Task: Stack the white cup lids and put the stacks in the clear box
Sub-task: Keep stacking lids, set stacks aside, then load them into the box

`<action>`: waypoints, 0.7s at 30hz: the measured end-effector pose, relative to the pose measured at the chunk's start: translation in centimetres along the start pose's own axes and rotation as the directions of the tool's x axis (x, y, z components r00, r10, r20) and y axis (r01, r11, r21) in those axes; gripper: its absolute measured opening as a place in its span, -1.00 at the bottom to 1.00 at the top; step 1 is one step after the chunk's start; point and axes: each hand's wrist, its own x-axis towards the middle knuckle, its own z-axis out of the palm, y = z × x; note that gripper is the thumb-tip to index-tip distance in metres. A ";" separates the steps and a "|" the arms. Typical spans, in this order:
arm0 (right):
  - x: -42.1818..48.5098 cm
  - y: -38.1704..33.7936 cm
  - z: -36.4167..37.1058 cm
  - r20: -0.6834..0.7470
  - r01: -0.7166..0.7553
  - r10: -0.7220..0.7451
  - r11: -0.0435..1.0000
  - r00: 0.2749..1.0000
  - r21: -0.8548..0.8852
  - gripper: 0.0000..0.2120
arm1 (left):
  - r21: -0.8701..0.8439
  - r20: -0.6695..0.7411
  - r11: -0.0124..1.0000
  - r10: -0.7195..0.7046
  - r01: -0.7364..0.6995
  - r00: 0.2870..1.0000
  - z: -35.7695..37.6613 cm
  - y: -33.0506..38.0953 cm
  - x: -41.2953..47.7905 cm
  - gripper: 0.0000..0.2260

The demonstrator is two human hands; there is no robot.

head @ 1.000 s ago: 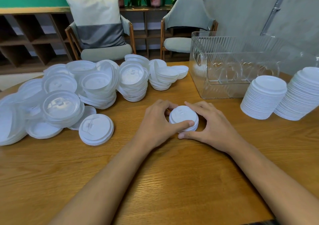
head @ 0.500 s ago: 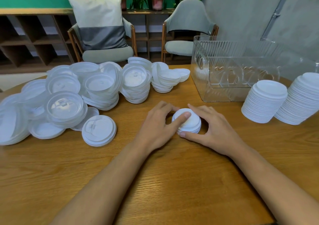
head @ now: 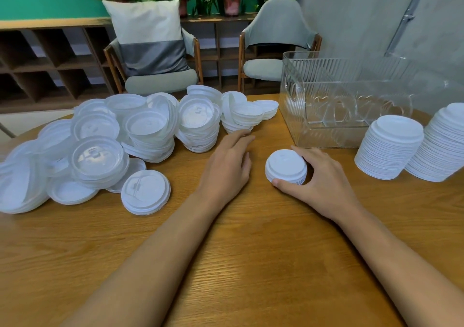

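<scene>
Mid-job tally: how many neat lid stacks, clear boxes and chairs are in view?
Neat lid stacks: 3 (small stack, gripped by right hand; middle tall stack; far-right tall stack)
Clear box: 1
Chairs: 2 (pillow chair, bare chair)
Total: 6
Loose heap: too jumbled to count.

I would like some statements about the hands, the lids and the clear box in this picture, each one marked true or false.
1. The right hand grips the small stack of lids. True.
2. The left hand also grips that small stack. False: it is apart from it, fingers relaxed, reaching toward the loose pile of lids.
3. The clear box already has lids in it. False: no lids show inside it.
4. A tall stack stands on the table outside the box, with another stack beside it. True.
</scene>
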 end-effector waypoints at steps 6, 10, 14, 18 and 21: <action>0.2 0.2 0.3 -0.001 -0.001 0.001 1.000 1.000 0.018 -0.13 | 0.150 -0.062 0.980 0.145 -0.134 0.988 1.6 -0.3 2.8 -0.53; 0.3 0.3 0.4 0.017 -0.005 0.004 1.000 1.000 0.022 -0.13 | 0.286 -0.109 0.949 0.168 -0.131 0.980 2.5 -1.0 5.4 -0.55; 0.4 0.3 0.4 0.020 0.001 -0.001 1.000 1.000 0.025 -0.15 | 0.386 -0.077 0.914 0.171 -0.128 0.982 2.7 -1.1 7.1 -0.54; 0.3 0.2 0.3 0.032 -0.005 0.005 1.000 0.999 0.028 -0.17 | 0.381 -0.064 0.918 0.147 -0.112 0.987 2.0 -1.0 7.0 -0.60; 0.3 0.0 0.2 0.033 0.000 -0.001 0.999 0.999 0.033 -0.20 | 0.335 -0.057 0.930 0.178 -0.149 0.982 1.0 -0.8 5.7 -0.69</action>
